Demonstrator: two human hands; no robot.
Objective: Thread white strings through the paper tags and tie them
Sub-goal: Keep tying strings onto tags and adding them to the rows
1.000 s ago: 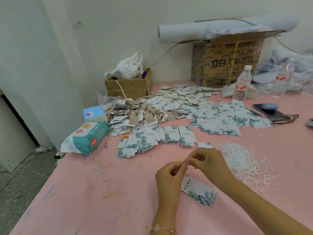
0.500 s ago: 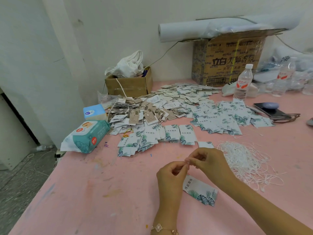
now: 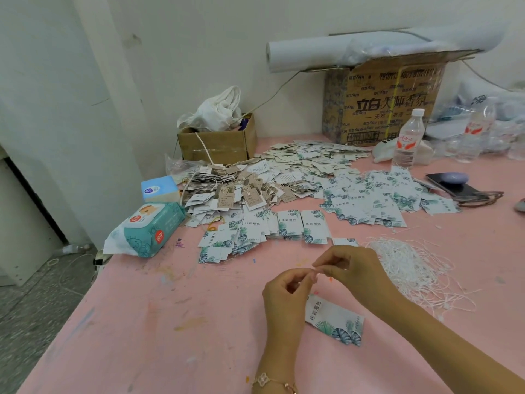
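Observation:
My left hand and my right hand meet fingertip to fingertip above the pink table, both pinching something thin and pale, apparently a string, too small to make out. A white paper tag with green leaf print hangs or lies just below them, partly behind my left hand. A loose heap of white strings lies right of my right hand. Stacks of leaf-print tags sit behind my hands, and a larger spread of them lies further back right.
A pile of brown and white strung tags lies at mid-left. A wet-wipe pack and tissue box sit near the left edge. Cardboard boxes, a water bottle and a phone stand at the back.
Both hands stay together at nearly the same spot, fingers working slightly. The tag below them has barely shifted.

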